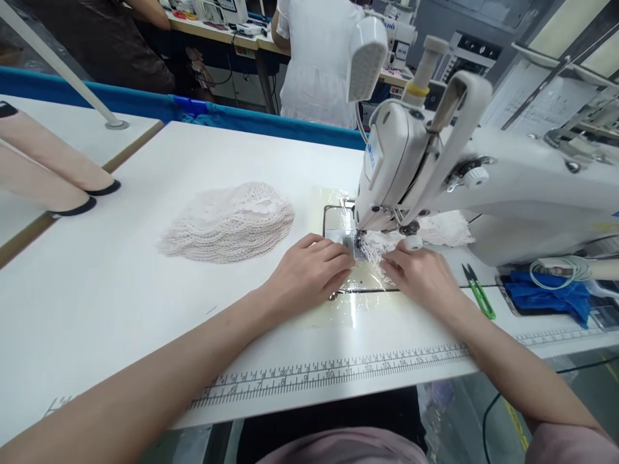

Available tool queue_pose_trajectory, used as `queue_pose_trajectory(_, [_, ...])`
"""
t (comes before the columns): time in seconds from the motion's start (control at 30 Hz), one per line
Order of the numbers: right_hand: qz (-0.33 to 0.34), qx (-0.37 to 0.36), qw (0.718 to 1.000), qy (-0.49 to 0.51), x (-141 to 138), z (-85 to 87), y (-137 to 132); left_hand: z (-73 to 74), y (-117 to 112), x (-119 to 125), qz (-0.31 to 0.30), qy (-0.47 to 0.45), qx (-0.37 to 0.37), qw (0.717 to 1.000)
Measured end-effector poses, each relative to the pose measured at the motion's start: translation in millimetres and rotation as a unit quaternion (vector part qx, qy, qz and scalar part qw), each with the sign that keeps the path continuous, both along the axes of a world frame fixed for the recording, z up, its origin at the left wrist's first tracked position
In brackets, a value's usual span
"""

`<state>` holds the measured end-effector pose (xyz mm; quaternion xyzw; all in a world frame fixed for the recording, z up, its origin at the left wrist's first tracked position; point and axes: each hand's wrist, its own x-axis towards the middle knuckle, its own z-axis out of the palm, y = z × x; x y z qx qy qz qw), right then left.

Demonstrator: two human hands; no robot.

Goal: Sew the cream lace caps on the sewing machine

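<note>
— White sewing table (145, 309) fills my view, with a printed ruler (338, 372) along its near edge. What do you see at the needle?

— I see a white sewing machine (435, 167) on the right. A piece of white lace (382, 248) lies under its head, trailing out behind.

— And my hands?

— Your left hand (309, 270) lies flat, fingers spread loose on the metal plate just left of the lace, gripping nothing. Your right hand (420, 274) presses fingertips onto the lace, pinning rather than clenching it.

— Anything else close by?

— A stack of lace pieces (227, 222) sits left of the machine, well apart from your hands. Green thread snips (478, 291) lie just right of your right wrist.
</note>
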<state>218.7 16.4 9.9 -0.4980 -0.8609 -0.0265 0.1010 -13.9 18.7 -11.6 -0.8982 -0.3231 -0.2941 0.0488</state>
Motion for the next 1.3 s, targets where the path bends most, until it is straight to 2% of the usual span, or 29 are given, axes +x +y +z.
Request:
queue_pose_trajectory(0.07, [0.037, -0.081, 0.995, 0.053, -1.8, 8.4, -6.5, 0.2, -1.1, -0.6, -0.003, 0.008, 0.008, 1.000])
queue_pose_trajectory(0.13, [0.109, -0.216, 0.962, 0.123, -2.8, 15.3, -11.6, 0.9, -2.7, -0.1, -0.008, 0.014, 0.010, 1.000])
queue_pose_trajectory(0.17, [0.136, -0.260, 0.943, 0.155, -2.7, 16.9, -12.7, 1.4, -3.5, 0.4, -0.010, 0.016, 0.011, 1.000])
queue_pose_trajectory(0.2, [0.149, -0.268, 0.935, 0.178, -2.3, 16.9, -12.5, 1.8, -4.3, 1.1, -0.010, 0.017, 0.013, 1.000])
queue_pose_trajectory(0.27, [0.140, -0.177, 0.956, 0.188, -0.7, 11.6, -8.1, 2.3, -5.6, 2.7, -0.010, 0.019, 0.022, 1.000])
queue_pose_trajectory(0.33, [0.115, -0.046, 0.984, 0.129, 0.7, 1.1, 0.2, 2.4, -6.1, 4.1, -0.011, 0.023, 0.028, 0.999])
queue_pose_trajectory(0.47, [0.101, 0.011, 0.995, -0.015, -0.3, -16.9, 16.5, 2.2, -6.1, 5.4, -0.010, 0.026, 0.027, 0.999])
queue_pose_trajectory(0.57, [0.017, 0.057, 0.996, -0.072, -1.6, -12.9, 18.1, 2.3, -5.7, 5.1, -0.005, 0.021, 0.035, 0.999])
queue_pose_trajectory(0.67, [-0.020, 0.067, 0.994, -0.081, -0.1, 3.0, 9.4, 3.0, -5.1, 3.2, -0.007, 0.022, 0.054, 0.998])
queue_pose_trajectory(0.77, [0.034, -0.003, 0.999, -0.008, 4.3, 15.7, -0.4, 4.7, -5.9, 0.6, -0.022, 0.032, 0.079, 0.996])
queue_pose_trajectory(0.83, [0.057, -0.046, 0.996, 0.048, 8.1, 18.0, -2.4, 6.0, -9.1, 1.2, -0.028, 0.044, 0.081, 0.995])
queue_pose_trajectory(0.93, [0.060, -0.070, 0.994, 0.058, 12.8, 15.6, 1.3, 6.5, -19.7, 10.0, -0.001, 0.060, 0.015, 0.998])
queue_pose_trajectory(1.03, [0.099, -0.132, 0.985, 0.058, 14.9, 13.5, 6.3, 4.8, -33.2, 25.0, 0.042, 0.060, -0.107, 0.992])
queue_pose_trajectory(1.1, [0.115, -0.164, 0.977, 0.072, 15.4, 14.8, 7.5, 4.6, -39.1, 32.4, 0.043, 0.044, -0.184, 0.981])
queue_pose_trajectory(1.2, [0.133, -0.201, 0.967, 0.087, 15.8, 20.5, 5.4, 11.6, -39.9, 31.9, 0.017, -0.007, -0.292, 0.956])
queue_pose_trajectory(1.3, [0.146, -0.285, 0.937, 0.137, 12.2, 26.7, 1.0, 29.2, -34.1, 18.1, -0.011, -0.057, -0.422, 0.905])
